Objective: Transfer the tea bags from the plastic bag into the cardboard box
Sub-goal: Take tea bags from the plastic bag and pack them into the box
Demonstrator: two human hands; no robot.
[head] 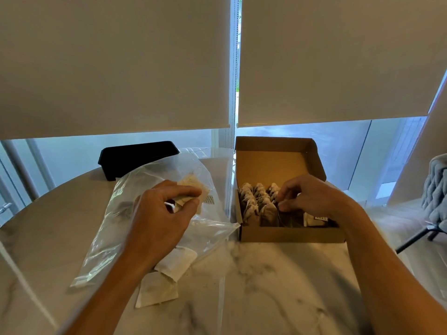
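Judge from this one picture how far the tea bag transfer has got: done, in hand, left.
Done: rows of tea bags stand in the open brown cardboard box. In hand: the left hand pinches a tea bag over the clear plastic bag; the right hand arranges bags in the box. Left: pale sachets by the plastic bag.

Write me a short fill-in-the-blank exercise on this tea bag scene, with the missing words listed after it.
1. The left hand pinches a tea bag over the clear ____ bag.
2. The right hand reaches into the open cardboard ____, among the rows of tea bags.
3. Behind the plastic bag stands a ____ tray.
4. Everything rests on a ____-patterned table.

Missing words: plastic; box; black; marble
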